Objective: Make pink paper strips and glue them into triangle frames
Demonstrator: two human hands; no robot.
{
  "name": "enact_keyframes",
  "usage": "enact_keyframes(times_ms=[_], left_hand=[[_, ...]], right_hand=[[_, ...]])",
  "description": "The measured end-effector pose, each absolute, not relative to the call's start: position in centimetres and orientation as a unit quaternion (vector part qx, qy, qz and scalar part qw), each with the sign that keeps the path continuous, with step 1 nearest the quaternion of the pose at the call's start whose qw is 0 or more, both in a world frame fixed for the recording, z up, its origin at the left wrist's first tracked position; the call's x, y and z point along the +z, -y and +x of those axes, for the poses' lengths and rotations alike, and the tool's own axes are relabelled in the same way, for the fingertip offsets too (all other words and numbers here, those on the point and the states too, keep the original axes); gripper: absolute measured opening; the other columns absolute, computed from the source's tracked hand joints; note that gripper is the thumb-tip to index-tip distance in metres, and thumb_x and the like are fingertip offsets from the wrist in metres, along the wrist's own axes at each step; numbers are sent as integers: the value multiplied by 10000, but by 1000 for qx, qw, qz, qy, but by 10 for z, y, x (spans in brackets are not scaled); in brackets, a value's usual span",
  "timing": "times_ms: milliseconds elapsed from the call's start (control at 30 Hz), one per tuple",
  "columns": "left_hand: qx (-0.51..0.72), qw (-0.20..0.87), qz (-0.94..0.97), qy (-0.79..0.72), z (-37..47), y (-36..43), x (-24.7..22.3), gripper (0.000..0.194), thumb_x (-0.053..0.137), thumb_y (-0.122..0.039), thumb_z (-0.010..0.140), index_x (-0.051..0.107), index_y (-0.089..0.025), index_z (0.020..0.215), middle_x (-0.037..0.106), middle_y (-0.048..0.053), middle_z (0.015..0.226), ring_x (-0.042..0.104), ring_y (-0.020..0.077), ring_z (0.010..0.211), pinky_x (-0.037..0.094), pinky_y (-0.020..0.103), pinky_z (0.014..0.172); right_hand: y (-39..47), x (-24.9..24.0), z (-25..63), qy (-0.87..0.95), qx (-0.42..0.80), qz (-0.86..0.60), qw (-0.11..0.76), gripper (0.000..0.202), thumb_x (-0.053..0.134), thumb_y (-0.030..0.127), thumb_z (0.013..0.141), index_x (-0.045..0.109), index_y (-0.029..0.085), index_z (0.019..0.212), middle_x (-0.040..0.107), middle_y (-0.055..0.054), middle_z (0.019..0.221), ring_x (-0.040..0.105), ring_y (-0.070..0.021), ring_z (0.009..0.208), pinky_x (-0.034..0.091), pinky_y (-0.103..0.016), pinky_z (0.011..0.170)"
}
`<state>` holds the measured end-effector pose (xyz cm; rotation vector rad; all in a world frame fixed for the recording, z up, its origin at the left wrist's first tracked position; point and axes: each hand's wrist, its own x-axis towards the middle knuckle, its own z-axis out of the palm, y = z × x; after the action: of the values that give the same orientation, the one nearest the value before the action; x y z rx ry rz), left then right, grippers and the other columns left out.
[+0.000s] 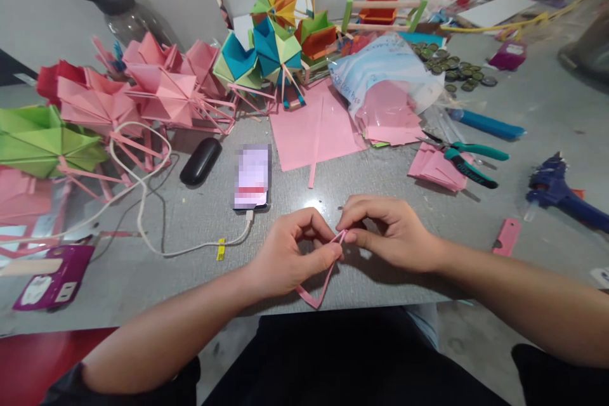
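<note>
Two bare hands meet over the near edge of a gray counter (190,285), just nearer the wearer than a phone (252,177) and to its right; the left hand (297,254) pinches a folded pink paper strip (313,301) between thumb and fingers, and the right hand (387,231) grasps the strip's upper end with its fingertips. Beyond the phone and slightly right lies a pink sheet (309,130), while a black case (200,162) sits just left of it and pink folded-paper shapes (162,98) stand farther left. Well right of the phone are teal-handled pliers (469,155) and a blue glue gun (566,193).
</note>
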<state>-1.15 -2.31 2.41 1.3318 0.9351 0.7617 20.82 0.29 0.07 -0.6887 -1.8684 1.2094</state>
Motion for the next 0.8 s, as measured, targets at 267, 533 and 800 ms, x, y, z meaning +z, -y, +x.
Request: enact_keyframes(times_ms=[267, 533, 800], left_hand=[[323, 627, 587, -397, -11, 26, 24, 168, 745, -246, 842, 601, -191, 777, 765, 34, 734, 706, 133, 656, 562, 249, 631], [320, 639, 582, -388, -10, 27, 25, 157, 734, -226, 844, 600, -191, 770, 778, 42, 751, 717, 138, 665, 572, 249, 634], [325, 667, 558, -371, -10, 27, 22, 186, 761, -241, 856, 599, -184, 785, 762, 33, 744, 688, 125, 670, 554, 239, 638]], right_hand=[[-3, 3, 208, 756, 463, -217, 409, 64, 716, 206, 991, 738, 198, 932, 666, -10, 781, 596, -130, 689, 485, -284, 624], [-5, 4, 208, 747, 481, -182, 421, 63, 726, 141, 965, 757, 194, 952, 712, -24, 819, 646, -127, 730, 508, -275, 649], [-7, 1, 207, 747, 482, -176, 423, 67, 734, 208, 992, 770, 187, 940, 733, -36, 813, 655, -128, 722, 516, -273, 636]])
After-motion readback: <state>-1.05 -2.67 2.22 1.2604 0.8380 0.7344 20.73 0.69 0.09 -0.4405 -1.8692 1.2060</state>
